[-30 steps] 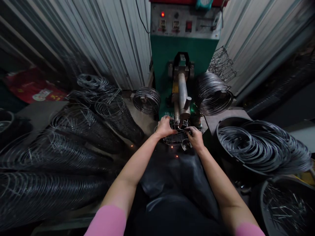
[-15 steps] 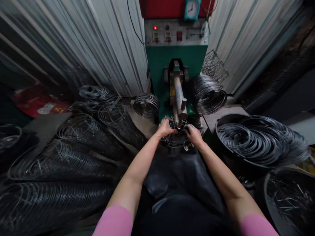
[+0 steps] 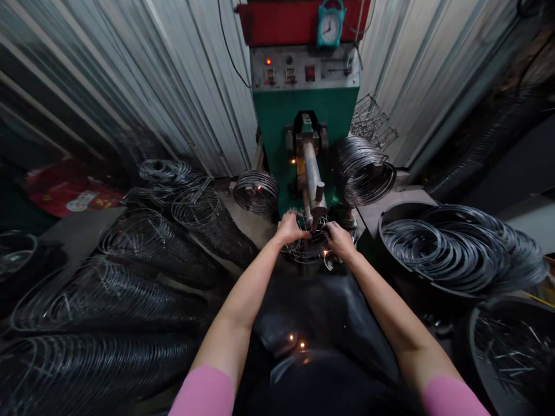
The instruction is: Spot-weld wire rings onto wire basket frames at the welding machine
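A round wire frame [image 3: 302, 254] sits under the electrode tip of a spot welder [image 3: 312, 167]. My left hand [image 3: 290, 229] grips its left side, thumb pointing inward towards the tip. On the other side, the closed fingers of my right hand [image 3: 340, 240] pinch the frame's wire close to the tip. Fine detail between the fingers is too small and dark to make out. Just below my right hand is a small shiny metal cup-like piece [image 3: 332, 263]. Orange sparks fly near the right hand and over my black apron [image 3: 321, 312].
Stacks of wire rings [image 3: 108, 364] lie on the left. Wire coils [image 3: 255, 193] flank the green machine. At right stand a black tub [image 3: 388, 216] of wire rings and another bin [image 3: 470, 346] of metal scraps. A teal clock [image 3: 330, 28] hangs above the control panel [image 3: 332, 66].
Bright sparks have appeared around the welder, near my right hand and over the apron. The view has tilted up slightly; both hands keep nearly the same place on the wire frame.
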`<act>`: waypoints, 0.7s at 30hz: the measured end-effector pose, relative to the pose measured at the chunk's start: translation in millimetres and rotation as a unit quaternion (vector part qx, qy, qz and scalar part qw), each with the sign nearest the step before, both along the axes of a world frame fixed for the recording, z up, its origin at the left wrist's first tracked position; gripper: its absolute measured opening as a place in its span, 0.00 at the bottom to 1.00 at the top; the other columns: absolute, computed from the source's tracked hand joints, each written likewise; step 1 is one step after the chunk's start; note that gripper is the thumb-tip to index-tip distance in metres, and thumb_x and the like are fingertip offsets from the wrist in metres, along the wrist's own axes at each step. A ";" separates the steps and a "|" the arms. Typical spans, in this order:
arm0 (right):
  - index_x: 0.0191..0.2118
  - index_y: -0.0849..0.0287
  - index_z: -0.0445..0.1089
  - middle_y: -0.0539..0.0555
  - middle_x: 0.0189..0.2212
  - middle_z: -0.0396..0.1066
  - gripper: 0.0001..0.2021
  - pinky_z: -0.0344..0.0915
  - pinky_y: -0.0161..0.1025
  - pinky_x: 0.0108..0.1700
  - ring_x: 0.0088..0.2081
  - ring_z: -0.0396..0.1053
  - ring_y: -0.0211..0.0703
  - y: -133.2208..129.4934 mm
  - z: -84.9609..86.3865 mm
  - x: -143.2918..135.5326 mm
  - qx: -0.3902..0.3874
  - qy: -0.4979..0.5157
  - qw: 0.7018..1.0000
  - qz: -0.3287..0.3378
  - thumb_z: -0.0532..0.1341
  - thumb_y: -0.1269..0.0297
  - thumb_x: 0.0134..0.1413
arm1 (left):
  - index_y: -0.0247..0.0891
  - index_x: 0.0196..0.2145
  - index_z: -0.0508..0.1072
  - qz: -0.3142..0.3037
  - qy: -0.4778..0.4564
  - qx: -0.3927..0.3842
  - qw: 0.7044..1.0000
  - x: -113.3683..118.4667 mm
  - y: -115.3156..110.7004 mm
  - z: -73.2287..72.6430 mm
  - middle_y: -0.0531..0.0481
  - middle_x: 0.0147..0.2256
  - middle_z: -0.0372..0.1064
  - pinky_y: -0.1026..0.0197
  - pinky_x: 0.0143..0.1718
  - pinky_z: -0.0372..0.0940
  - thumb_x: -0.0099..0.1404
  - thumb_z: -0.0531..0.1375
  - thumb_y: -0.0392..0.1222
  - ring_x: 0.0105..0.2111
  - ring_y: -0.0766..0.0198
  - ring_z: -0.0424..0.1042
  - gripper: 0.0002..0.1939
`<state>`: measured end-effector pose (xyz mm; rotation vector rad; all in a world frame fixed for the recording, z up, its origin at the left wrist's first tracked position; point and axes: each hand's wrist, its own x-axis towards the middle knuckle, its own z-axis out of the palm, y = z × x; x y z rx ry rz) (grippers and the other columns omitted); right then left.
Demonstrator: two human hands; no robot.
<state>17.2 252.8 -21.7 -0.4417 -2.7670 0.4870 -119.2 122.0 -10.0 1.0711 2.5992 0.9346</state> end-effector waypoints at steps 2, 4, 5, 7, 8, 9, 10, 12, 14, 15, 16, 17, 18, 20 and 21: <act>0.41 0.58 0.67 0.56 0.40 0.68 0.07 0.60 0.35 0.33 0.37 0.68 0.44 -5.2 1.3 8.3 0.007 -0.015 1.000 0.014 0.54 0.67 0.58 | 0.36 0.44 0.65 0.001 0.002 0.001 1.000 7.1 -8.4 -3.5 0.45 0.45 0.63 0.55 0.46 0.61 0.38 0.70 0.48 0.47 0.54 0.64 0.35; 0.41 0.57 0.66 0.55 0.40 0.68 0.07 0.60 0.35 0.33 0.37 0.68 0.44 -12.0 0.0 20.3 0.006 -0.018 0.999 0.028 0.53 0.67 0.58 | 0.37 0.43 0.65 0.003 0.009 0.003 1.000 17.8 -18.1 -6.2 0.46 0.44 0.63 0.55 0.46 0.61 0.37 0.70 0.49 0.46 0.54 0.64 0.34; 0.41 0.57 0.66 0.55 0.40 0.68 0.07 0.60 0.35 0.33 0.37 0.68 0.43 -15.4 -1.5 26.8 0.004 -0.017 0.999 0.030 0.53 0.68 0.58 | 0.37 0.42 0.65 0.004 0.014 0.006 1.000 23.8 -22.5 -7.0 0.47 0.44 0.62 0.55 0.47 0.61 0.37 0.70 0.49 0.46 0.54 0.64 0.34; 0.41 0.56 0.66 0.54 0.41 0.68 0.08 0.60 0.35 0.32 0.37 0.68 0.43 -21.3 -5.2 38.9 -0.001 -0.011 1.000 0.029 0.53 0.69 0.57 | 0.38 0.42 0.66 0.003 0.025 0.012 1.000 34.6 -29.0 -7.1 0.47 0.44 0.62 0.54 0.48 0.60 0.37 0.70 0.49 0.47 0.54 0.63 0.33; 0.41 0.56 0.66 0.54 0.41 0.68 0.08 0.60 0.35 0.32 0.37 0.68 0.43 -23.4 -6.8 43.7 -0.004 -0.007 1.000 0.026 0.53 0.70 0.57 | 0.39 0.42 0.65 0.002 0.029 0.013 0.999 38.7 -30.9 -6.5 0.48 0.44 0.62 0.54 0.49 0.60 0.37 0.70 0.49 0.47 0.54 0.63 0.34; 0.41 0.56 0.66 0.54 0.41 0.68 0.09 0.60 0.35 0.32 0.36 0.68 0.43 -25.1 -7.8 47.2 -0.007 -0.003 1.000 0.022 0.53 0.70 0.57 | 0.39 0.42 0.65 0.002 0.030 0.014 0.999 41.7 -32.0 -5.7 0.47 0.45 0.61 0.53 0.49 0.59 0.37 0.70 0.49 0.48 0.54 0.63 0.34; 0.41 0.56 0.66 0.54 0.41 0.68 0.09 0.60 0.35 0.32 0.36 0.68 0.43 -26.2 -8.2 49.3 -0.010 0.001 1.000 0.019 0.52 0.70 0.57 | 0.39 0.42 0.65 0.002 0.030 0.014 0.999 43.7 -32.4 -4.8 0.47 0.45 0.61 0.53 0.49 0.59 0.37 0.70 0.48 0.48 0.54 0.62 0.34; 0.41 0.56 0.67 0.54 0.40 0.68 0.09 0.60 0.35 0.32 0.36 0.68 0.43 -27.3 -7.2 49.7 -0.010 0.007 1.000 0.017 0.52 0.69 0.57 | 0.39 0.42 0.65 0.003 0.027 0.013 1.000 45.0 -32.1 -2.9 0.47 0.45 0.61 0.53 0.49 0.60 0.37 0.70 0.48 0.48 0.54 0.62 0.33; 0.40 0.56 0.67 0.55 0.40 0.68 0.08 0.60 0.35 0.32 0.36 0.68 0.44 -27.5 -4.6 46.4 -0.006 0.005 1.000 0.015 0.53 0.69 0.57 | 0.39 0.41 0.65 0.004 0.023 0.010 1.000 44.8 -31.3 -1.2 0.47 0.45 0.61 0.54 0.48 0.60 0.37 0.70 0.48 0.48 0.53 0.63 0.33; 0.40 0.57 0.67 0.55 0.40 0.68 0.08 0.61 0.36 0.32 0.36 0.68 0.44 -27.4 -3.3 44.3 -0.004 0.005 1.000 0.012 0.53 0.69 0.57 | 0.39 0.41 0.66 0.004 0.021 0.007 1.000 44.5 -30.6 -0.5 0.47 0.45 0.62 0.53 0.48 0.60 0.37 0.70 0.48 0.48 0.53 0.63 0.32; 0.40 0.57 0.67 0.55 0.40 0.69 0.08 0.61 0.36 0.32 0.36 0.69 0.44 -26.9 -2.4 42.5 -0.005 0.007 1.000 0.010 0.53 0.69 0.56 | 0.39 0.41 0.66 0.002 0.019 0.005 1.000 44.3 -29.6 0.1 0.47 0.45 0.62 0.53 0.48 0.61 0.37 0.70 0.48 0.48 0.53 0.63 0.32; 0.40 0.57 0.67 0.55 0.40 0.69 0.08 0.61 0.36 0.32 0.36 0.69 0.44 -26.0 -2.0 41.7 -0.008 0.011 1.000 0.007 0.53 0.69 0.56 | 0.38 0.41 0.66 -0.001 0.017 0.004 1.000 44.1 -28.2 0.5 0.46 0.45 0.62 0.53 0.48 0.61 0.38 0.70 0.48 0.47 0.53 0.63 0.32; 0.39 0.56 0.67 0.55 0.40 0.69 0.08 0.62 0.36 0.32 0.35 0.69 0.44 -24.7 -2.5 42.2 -0.015 0.019 1.000 0.005 0.53 0.68 0.56 | 0.38 0.41 0.66 -0.004 0.014 0.004 1.000 43.9 -26.4 0.9 0.46 0.45 0.62 0.54 0.48 0.61 0.38 0.70 0.49 0.47 0.53 0.63 0.33; 0.38 0.56 0.68 0.55 0.39 0.69 0.08 0.63 0.37 0.34 0.36 0.69 0.45 -21.6 -6.0 48.2 -0.042 0.050 0.998 0.006 0.53 0.66 0.57 | 0.38 0.42 0.66 -0.008 0.008 0.002 1.000 43.2 -22.1 1.1 0.46 0.45 0.62 0.54 0.49 0.61 0.38 0.70 0.49 0.47 0.53 0.64 0.33; 0.37 0.57 0.68 0.55 0.38 0.70 0.08 0.64 0.38 0.36 0.37 0.69 0.45 -20.4 -8.8 53.1 -0.063 0.071 0.995 0.008 0.53 0.64 0.56 | 0.38 0.43 0.66 -0.005 0.003 0.002 1.000 42.8 -20.8 1.0 0.46 0.45 0.62 0.53 0.49 0.61 0.38 0.70 0.50 0.47 0.53 0.64 0.34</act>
